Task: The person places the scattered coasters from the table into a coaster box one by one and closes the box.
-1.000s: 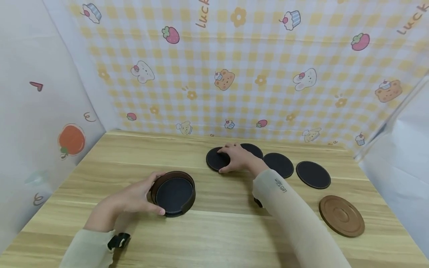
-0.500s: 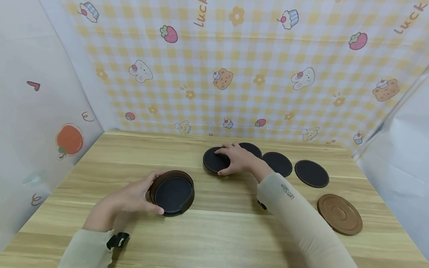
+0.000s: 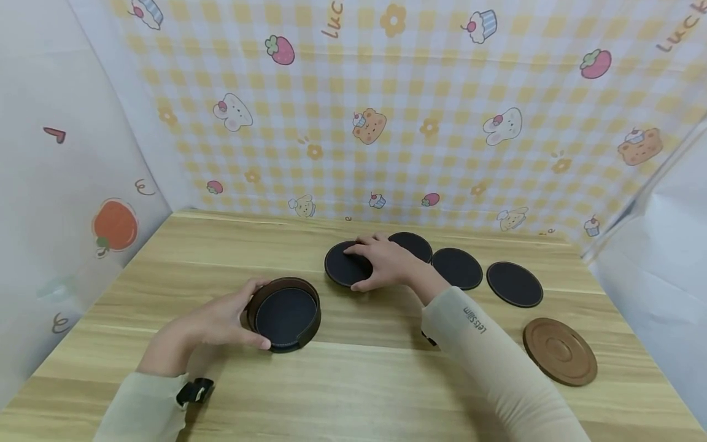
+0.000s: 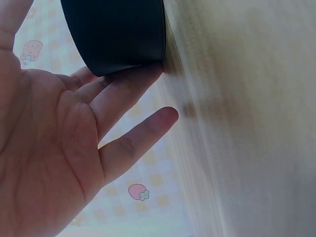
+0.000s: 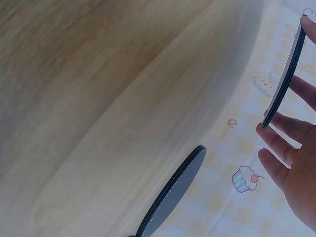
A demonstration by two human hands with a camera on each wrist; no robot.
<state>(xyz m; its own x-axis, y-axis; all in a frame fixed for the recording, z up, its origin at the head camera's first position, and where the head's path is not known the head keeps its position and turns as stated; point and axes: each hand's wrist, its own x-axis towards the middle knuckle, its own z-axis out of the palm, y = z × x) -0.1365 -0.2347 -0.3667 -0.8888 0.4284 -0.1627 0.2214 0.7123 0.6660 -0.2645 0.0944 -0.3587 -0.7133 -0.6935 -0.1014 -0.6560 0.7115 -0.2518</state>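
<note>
My left hand (image 3: 221,322) holds a round dark coaster holder (image 3: 310,326) at its left side, thumb at the front and fingers behind. A black coaster (image 3: 286,314) with a stitched edge lies inside it. In the left wrist view the holder's smooth outer wall (image 4: 118,37) rests against the fingers. Beyond it, my right hand (image 3: 389,263) pinches another black stitched coaster (image 3: 338,264) by its edges. The right wrist view shows this coaster (image 5: 285,79) edge-on between thumb and fingers, raised off the wood.
Right of that hand lie three black coasters: one behind it (image 3: 415,243), one in the middle (image 3: 457,268) and one farther right (image 3: 515,283). A brown ringed disc (image 3: 559,351) sits nearer the front right. A patterned cloth (image 3: 331,166) hangs along the table's back edge.
My right hand has drawn its coaster a little to the left, away from the other coasters. My left hand keeps its hold on the coaster holder in the same place.
</note>
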